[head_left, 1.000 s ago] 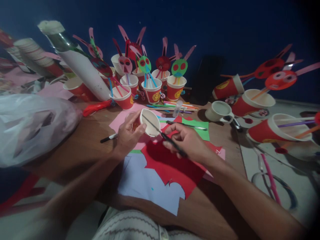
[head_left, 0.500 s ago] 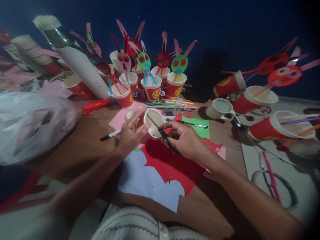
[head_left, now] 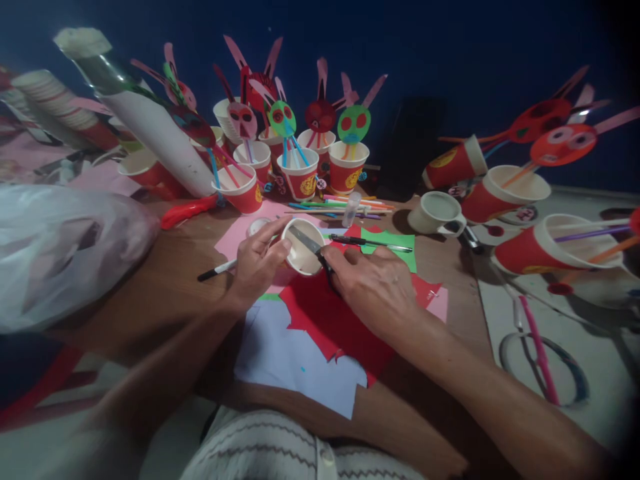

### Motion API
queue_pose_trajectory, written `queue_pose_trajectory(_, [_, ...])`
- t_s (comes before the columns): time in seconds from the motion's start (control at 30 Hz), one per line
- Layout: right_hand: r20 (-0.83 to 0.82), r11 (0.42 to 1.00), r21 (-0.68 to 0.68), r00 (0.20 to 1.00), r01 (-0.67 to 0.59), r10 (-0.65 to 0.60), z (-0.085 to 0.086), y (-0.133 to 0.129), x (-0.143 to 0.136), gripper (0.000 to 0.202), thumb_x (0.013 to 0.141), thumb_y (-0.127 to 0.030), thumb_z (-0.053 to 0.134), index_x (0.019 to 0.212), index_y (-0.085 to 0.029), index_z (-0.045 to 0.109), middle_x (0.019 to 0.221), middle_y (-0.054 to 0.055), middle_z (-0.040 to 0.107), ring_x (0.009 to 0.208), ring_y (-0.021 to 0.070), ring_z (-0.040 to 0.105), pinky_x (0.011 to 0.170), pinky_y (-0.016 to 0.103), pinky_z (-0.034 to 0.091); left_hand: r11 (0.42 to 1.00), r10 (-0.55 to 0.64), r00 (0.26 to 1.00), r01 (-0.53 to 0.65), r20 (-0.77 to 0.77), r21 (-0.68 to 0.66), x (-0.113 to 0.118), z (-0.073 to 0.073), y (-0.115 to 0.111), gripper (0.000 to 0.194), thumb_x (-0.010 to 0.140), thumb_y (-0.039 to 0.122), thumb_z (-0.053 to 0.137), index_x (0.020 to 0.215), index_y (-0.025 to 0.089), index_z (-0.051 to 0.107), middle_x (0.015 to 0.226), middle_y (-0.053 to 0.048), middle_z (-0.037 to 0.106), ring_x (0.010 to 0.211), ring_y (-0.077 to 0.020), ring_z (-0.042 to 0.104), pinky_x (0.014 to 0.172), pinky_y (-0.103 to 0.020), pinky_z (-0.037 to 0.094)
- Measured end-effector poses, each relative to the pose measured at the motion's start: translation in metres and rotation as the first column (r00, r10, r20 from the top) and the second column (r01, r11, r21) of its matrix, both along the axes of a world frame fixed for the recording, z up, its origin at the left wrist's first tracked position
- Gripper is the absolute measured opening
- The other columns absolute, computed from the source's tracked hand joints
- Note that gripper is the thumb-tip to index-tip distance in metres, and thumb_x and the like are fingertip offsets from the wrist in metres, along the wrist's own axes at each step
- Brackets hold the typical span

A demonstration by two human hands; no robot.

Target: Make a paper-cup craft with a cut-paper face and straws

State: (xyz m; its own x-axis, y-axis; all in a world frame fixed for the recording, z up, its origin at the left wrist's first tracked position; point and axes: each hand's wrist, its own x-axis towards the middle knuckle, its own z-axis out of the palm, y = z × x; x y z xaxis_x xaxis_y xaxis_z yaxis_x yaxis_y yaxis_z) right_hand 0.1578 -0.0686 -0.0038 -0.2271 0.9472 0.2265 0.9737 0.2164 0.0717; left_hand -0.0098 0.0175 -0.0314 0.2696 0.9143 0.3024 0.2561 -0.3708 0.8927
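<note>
My left hand (head_left: 260, 260) is closed around the left side of a paper cup (head_left: 311, 265), thumb at the rim and fingers on the outer wall. The cup is tipped so that its pale inside faces me. In my right hand (head_left: 373, 283) is a pair of black-handled scissors (head_left: 304, 239), the blades pointing into the cup's mouth. My fingers cover most of the handles. Beneath both hands lie cut sheets of red paper (head_left: 320, 313) and pale blue paper (head_left: 295, 363).
Behind stand several red cups (head_left: 299, 181) with paper faces on straws. A black pen (head_left: 370, 243) lies on green paper (head_left: 400, 257). A mug (head_left: 434, 213) and more cups (head_left: 505, 193) are at right, a plastic bag (head_left: 65, 253) at left.
My right hand has rolled over, so its back now faces up and the blades show their broad side inside the cup. My left hand still holds the cup.
</note>
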Motion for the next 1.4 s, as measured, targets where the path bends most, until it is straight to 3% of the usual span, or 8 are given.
queue_pose_trajectory(0.17, [-0.491, 0.972, -0.233, 0.864, -0.005, -0.113, 0.001, 0.007, 0.002, 0.025, 0.079, -0.016, 0.053, 0.103, -0.020, 0.058, 0.068, 0.003, 0.065, 0.056, 0.0163, 0.056, 0.056, 0.028, 0.034, 1.000, -0.007, 1.000, 0.008, 0.028, -0.027, 0.000, 0.000, 0.000, 0.038, 0.077, 0.028, 0.055, 0.112, 0.019, 0.064, 0.108, -0.005, 0.067, 0.100, -0.0227, 0.060, 0.087, -0.031, 0.046])
queue_pose_trajectory(0.27, [-0.883, 0.833, -0.455, 0.283, -0.314, -0.375, 0.001, 0.015, 0.008, 0.021, 0.078, -0.025, 0.057, 0.098, -0.019, 0.055, 0.057, -0.004, 0.057, 0.044, 0.0089, 0.048, 0.045, 0.020, 0.033, 0.996, -0.052, 0.994, 0.059, 0.100, -0.068, -0.003, -0.002, 0.000, 0.042, 0.077, 0.031, 0.055, 0.117, 0.019, 0.061, 0.112, -0.005, 0.065, 0.102, -0.0245, 0.059, 0.088, -0.033, 0.046])
queue_pose_trajectory(0.37, [-0.766, 0.735, -0.362, -0.266, -0.574, -0.585, -0.004, 0.018, 0.008, 0.021, 0.077, -0.030, 0.060, 0.091, -0.016, 0.053, 0.052, -0.007, 0.052, 0.036, 0.0038, 0.041, 0.036, 0.015, 0.028, 0.993, -0.064, 0.983, 0.080, 0.170, -0.088, -0.005, -0.005, 0.000, 0.044, 0.077, 0.033, 0.057, 0.119, 0.021, 0.059, 0.117, -0.005, 0.062, 0.109, -0.0266, 0.055, 0.095, -0.036, 0.043])
queue_pose_trajectory(0.53, [-0.615, 0.736, -0.217, -0.496, -0.641, -0.613, -0.008, 0.016, 0.001, 0.019, 0.076, -0.028, 0.064, 0.080, -0.014, 0.053, 0.052, -0.006, 0.052, 0.036, 0.0012, 0.041, 0.035, 0.011, 0.031, 0.995, -0.079, 0.977, 0.088, 0.197, -0.039, -0.006, -0.007, 0.000, 0.045, 0.077, 0.033, 0.059, 0.119, 0.020, 0.058, 0.121, -0.008, 0.059, 0.111, -0.0278, 0.054, 0.097, -0.038, 0.041])
queue_pose_trajectory(0.77, [-0.799, 0.627, -0.489, 0.023, -0.607, -0.601, 0.021, 0.013, 0.022, 0.030, 0.072, -0.027, 0.069, 0.096, -0.016, 0.055, 0.051, -0.007, 0.056, 0.037, 0.0050, 0.047, 0.033, 0.013, 0.038, 0.985, 0.159, 0.907, -0.119, 0.389, -0.126, -0.011, -0.004, 0.015, 0.027, 0.075, 0.031, 0.058, 0.099, 0.020, 0.067, 0.092, -0.004, 0.067, 0.086, -0.0210, 0.062, 0.072, -0.030, 0.051])
queue_pose_trajectory(1.0, [-0.871, 0.844, -0.458, 0.333, -0.280, -0.362, 0.021, 0.013, 0.055, 0.045, 0.077, -0.033, 0.063, 0.120, -0.022, 0.051, 0.063, -0.004, 0.060, 0.045, 0.0073, 0.050, 0.039, 0.017, 0.038, 0.872, 0.354, 0.722, -0.025, 0.594, -0.489, -0.012, 0.008, 0.018, 0.017, 0.069, 0.033, 0.061, 0.081, 0.021, 0.063, 0.084, -0.003, 0.066, 0.086, -0.0234, 0.062, 0.065, -0.031, 0.054])
queue_pose_trajectory(1.17, [-0.551, 0.894, -0.424, 0.824, -0.143, -0.129, 0.011, 0.009, 0.069, 0.040, 0.080, -0.025, 0.055, 0.121, -0.029, 0.053, 0.069, -0.002, 0.065, 0.057, 0.0132, 0.058, 0.051, 0.022, 0.040, 0.873, 0.329, 0.681, 0.045, 0.654, -0.486, -0.013, 0.006, 0.019, 0.014, 0.070, 0.031, 0.059, 0.079, 0.020, 0.063, 0.080, -0.003, 0.068, 0.090, -0.0236, 0.062, 0.067, -0.031, 0.053])
queue_pose_trajectory(1.4, [-0.097, 0.929, -0.369, 0.994, 0.016, -0.056, -0.010, 0.002, 0.059, 0.040, 0.083, -0.023, 0.052, 0.122, -0.022, 0.054, 0.098, 0.009, 0.068, 0.079, 0.0235, 0.065, 0.062, 0.028, 0.043, 0.868, 0.313, 0.656, 0.096, 0.687, -0.487, -0.012, 0.000, 0.020, 0.013, 0.074, 0.031, 0.058, 0.078, 0.021, 0.065, 0.086, -0.003, 0.069, 0.091, -0.0226, 0.061, 0.075, -0.033, 0.051])
